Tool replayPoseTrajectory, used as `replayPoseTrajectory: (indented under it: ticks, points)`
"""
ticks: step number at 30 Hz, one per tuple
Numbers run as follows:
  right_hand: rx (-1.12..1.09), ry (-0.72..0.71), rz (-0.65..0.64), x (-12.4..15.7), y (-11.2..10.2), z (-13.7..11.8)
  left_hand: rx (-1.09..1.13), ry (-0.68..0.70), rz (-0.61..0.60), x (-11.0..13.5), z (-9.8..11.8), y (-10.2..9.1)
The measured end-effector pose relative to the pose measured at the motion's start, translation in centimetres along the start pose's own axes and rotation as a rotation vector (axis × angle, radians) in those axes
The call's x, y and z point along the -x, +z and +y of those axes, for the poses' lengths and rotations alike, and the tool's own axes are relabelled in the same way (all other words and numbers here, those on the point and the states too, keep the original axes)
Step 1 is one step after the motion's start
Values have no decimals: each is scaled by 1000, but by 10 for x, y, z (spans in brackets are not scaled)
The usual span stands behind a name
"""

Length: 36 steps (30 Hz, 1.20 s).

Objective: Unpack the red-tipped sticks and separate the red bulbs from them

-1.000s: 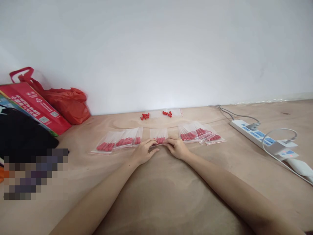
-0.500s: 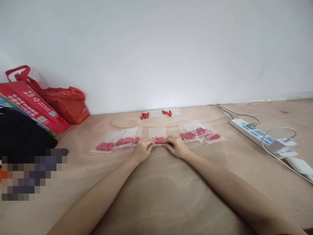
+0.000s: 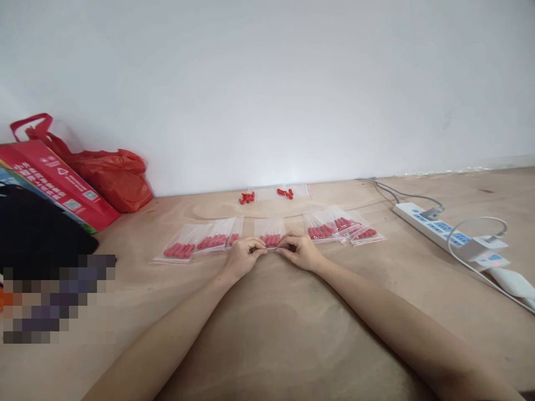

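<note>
A clear zip bag (image 3: 270,226) with several small red pieces (image 3: 270,239) inside lies flat on the table in front of me. My left hand (image 3: 246,255) pinches its near edge at the left corner. At the right corner, my right hand (image 3: 300,250) has thumb and fingers closed on the same edge. More filled zip bags overlap on the left (image 3: 213,236) and on the right (image 3: 334,223). What exactly the red pieces are is too small to tell.
Loose red pieces (image 3: 247,197) and more on flat clear bags (image 3: 285,193) lie near the wall. A white power strip (image 3: 443,229) with cables stands at right. A red plastic bag (image 3: 121,175), a red printed box (image 3: 58,181) and a black item (image 3: 42,231) are at left.
My hands stay at the near edge of the middle bag with only slight finger movement. The red pieces in it show a little more clearly between my hands.
</note>
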State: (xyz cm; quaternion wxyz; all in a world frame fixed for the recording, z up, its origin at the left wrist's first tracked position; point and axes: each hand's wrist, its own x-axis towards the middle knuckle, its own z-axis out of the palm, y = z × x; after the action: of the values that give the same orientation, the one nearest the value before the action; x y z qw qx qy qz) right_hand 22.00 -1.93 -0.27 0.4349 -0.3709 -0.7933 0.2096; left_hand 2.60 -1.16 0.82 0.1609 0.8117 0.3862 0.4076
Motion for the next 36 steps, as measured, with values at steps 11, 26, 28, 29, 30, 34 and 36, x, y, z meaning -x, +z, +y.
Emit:
replayPoseTrajectory:
  ticks: [11, 26, 28, 29, 30, 34, 36]
  points:
    - [-49, 89, 25, -2, -1, 3, -30, -3, -21, -1, 9, 5]
    - [-200, 128, -1, -3, 0, 3, -33, 97, -72, -2, 9, 9]
    - [-295, 217, 76, -3, 4, 4, -30, 124, -67, -3, 10, 11]
    - [-332, 299, 145, -4, 7, 3, -29, 128, -51, -3, 10, 12]
    - [-368, 401, 223, -4, 9, 2, -30, 127, -30, -3, 11, 12]
    - [-623, 787, 319, -8, 16, -13, -39, 114, 16, -2, 13, 14]
    - [-751, 862, 266, -10, 16, -19, -40, 122, -1, -1, 15, 14]
